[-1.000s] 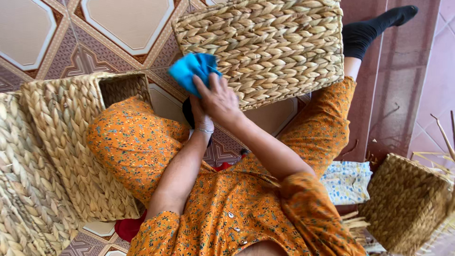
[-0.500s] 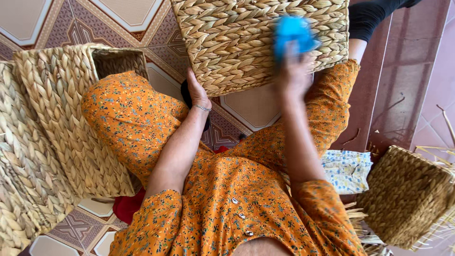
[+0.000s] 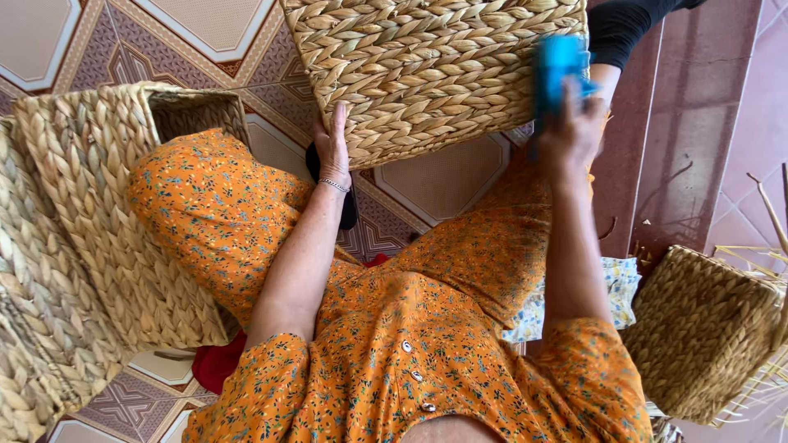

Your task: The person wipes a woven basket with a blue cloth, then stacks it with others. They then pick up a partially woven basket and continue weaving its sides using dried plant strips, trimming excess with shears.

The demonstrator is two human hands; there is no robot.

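While we sat on the floor, our left hand (image 3: 332,148) lay open-fingered against the basket (image 3: 427,70) above our knees; our right hand (image 3: 572,131) gripped a blue cloth (image 3: 560,70). Basket seemed light, stiff; its lower edge suited holding.

Home craft workspace on floor: patterned ceramic floor tiles (image 3: 205,25), several woven straw baskets (image 3: 427,74) around seated person, loose straw strands (image 3: 767,246) at right edge.

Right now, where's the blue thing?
Head view, upper right: the blue object is in the right hand, against the right edge of the woven basket that the left hand steadies.
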